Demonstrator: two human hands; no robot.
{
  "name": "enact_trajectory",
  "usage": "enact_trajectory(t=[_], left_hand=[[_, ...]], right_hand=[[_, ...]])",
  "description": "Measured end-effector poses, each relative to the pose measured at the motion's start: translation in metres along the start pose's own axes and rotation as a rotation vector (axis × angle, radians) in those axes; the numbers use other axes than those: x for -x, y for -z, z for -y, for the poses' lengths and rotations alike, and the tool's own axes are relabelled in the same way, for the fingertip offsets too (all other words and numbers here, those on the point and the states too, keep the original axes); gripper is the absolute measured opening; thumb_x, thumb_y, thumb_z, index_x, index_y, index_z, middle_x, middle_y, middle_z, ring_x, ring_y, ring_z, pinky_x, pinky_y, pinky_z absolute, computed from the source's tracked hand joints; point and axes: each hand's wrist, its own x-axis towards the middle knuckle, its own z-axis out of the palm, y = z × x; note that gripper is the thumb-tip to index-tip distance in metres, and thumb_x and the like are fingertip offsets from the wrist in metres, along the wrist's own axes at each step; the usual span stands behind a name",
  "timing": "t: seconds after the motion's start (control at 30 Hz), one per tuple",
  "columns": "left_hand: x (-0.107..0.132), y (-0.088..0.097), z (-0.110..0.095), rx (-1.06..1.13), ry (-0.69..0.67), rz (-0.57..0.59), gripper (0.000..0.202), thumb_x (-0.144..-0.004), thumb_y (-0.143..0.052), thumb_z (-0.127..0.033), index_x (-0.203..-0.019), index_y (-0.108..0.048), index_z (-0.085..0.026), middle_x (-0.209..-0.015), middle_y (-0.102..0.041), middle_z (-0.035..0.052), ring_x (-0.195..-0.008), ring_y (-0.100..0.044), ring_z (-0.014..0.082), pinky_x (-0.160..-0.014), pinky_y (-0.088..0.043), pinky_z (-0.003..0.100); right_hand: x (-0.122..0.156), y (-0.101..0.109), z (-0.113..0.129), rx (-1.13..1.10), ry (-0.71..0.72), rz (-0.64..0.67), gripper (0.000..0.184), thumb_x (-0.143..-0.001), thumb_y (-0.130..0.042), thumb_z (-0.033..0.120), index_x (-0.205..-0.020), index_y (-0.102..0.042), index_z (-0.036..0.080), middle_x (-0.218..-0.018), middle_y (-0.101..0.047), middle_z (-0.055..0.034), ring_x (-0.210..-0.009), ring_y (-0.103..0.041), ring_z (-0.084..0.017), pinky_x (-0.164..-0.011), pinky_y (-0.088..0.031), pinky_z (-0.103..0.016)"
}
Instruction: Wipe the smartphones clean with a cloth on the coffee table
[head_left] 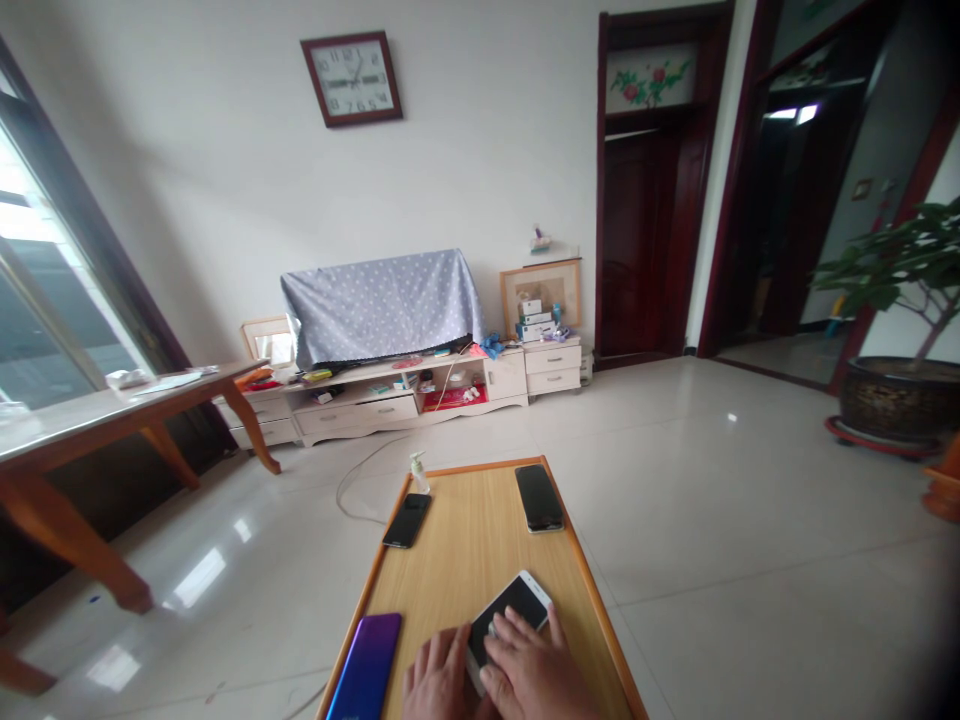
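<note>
On a small wooden table (pixel 465 540) a white-framed phone (pixel 517 600) lies screen up at the near middle. My right hand (pixel 529 670) rests on its lower half, fingers bent and pressed to the screen. My left hand (pixel 439 680) lies beside it at the phone's left edge, fingers stretched flat. A purple-blue phone (pixel 367 665) lies at the near left. Two black phones lie farther off, one at the left edge (pixel 407 520), one at the far right (pixel 538 497). A small clear bottle (pixel 418 472) stands at the far left corner.
A TV stand (pixel 390 395) with a cloth-covered set stands against the far wall. A long wooden table (pixel 112 420) runs along the left by the window. A potted plant (pixel 900 390) sits at the right. A cable (pixel 360 480) trails on the tiled floor.
</note>
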Motion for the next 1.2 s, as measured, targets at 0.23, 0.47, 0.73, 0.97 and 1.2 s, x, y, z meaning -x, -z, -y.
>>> enact_trajectory(t=[0.23, 0.47, 0.73, 0.97, 1.2], left_hand=[[-0.004, -0.001, 0.003, -0.03, 0.021, 0.044, 0.078, -0.071, -0.048, -0.03, -0.148, -0.037, -0.028, -0.151, -0.043, 0.0027, -0.136, -0.038, 0.0247, -0.11, -0.03, 0.035], [-0.004, -0.001, 0.003, -0.013, 0.016, 0.051, 0.078, -0.072, -0.049, -0.033, -0.148, -0.037, -0.03, -0.152, -0.042, 0.003, -0.137, -0.037, 0.0257, -0.109, -0.03, 0.036], [-0.001, -0.002, 0.0, -0.015, 0.003, -0.004, 0.076, -0.073, -0.05, -0.04, -0.147, -0.04, -0.026, -0.148, -0.046, 0.0065, -0.133, -0.04, 0.0273, -0.107, -0.033, 0.038], [-0.006, -0.005, 0.005, -0.02, 0.016, 0.052, 0.077, -0.072, -0.045, -0.027, -0.148, -0.036, -0.03, -0.151, -0.043, 0.0025, -0.136, -0.038, 0.0245, -0.109, -0.03, 0.036], [-0.003, -0.002, 0.002, -0.018, -0.006, 0.024, 0.079, -0.072, -0.05, -0.039, -0.148, -0.037, -0.024, -0.149, -0.045, 0.0068, -0.134, -0.04, 0.0279, -0.109, -0.033, 0.04]], right_hand=[[-0.004, -0.022, -0.006, -0.012, 0.06, 0.057, 0.049, -0.097, -0.039, 0.059, -0.136, -0.056, 0.033, -0.151, -0.042, -0.0092, -0.141, -0.033, -0.035, -0.113, -0.012, -0.069], [-0.002, -0.017, -0.004, -0.047, 0.071, 0.046, 0.043, -0.099, -0.039, 0.053, -0.135, -0.056, 0.036, -0.148, -0.047, -0.0054, -0.14, -0.037, -0.032, -0.113, -0.01, -0.068], [-0.001, -0.003, -0.001, 0.012, -0.002, 0.029, 0.042, -0.099, -0.042, 0.049, -0.134, -0.057, 0.033, -0.148, -0.047, -0.0075, -0.141, -0.035, -0.032, -0.114, -0.013, -0.067], [-0.003, -0.02, -0.006, -0.011, 0.113, 0.06, 0.046, -0.097, -0.043, 0.057, -0.135, -0.056, 0.035, -0.149, -0.045, -0.0055, -0.14, -0.036, -0.034, -0.113, -0.016, -0.068], [0.002, 0.011, 0.006, -0.028, 0.007, 0.085, 0.041, -0.101, -0.037, 0.048, -0.135, -0.056, 0.035, -0.148, -0.047, -0.0058, -0.141, -0.035, -0.032, -0.111, -0.007, -0.072]])
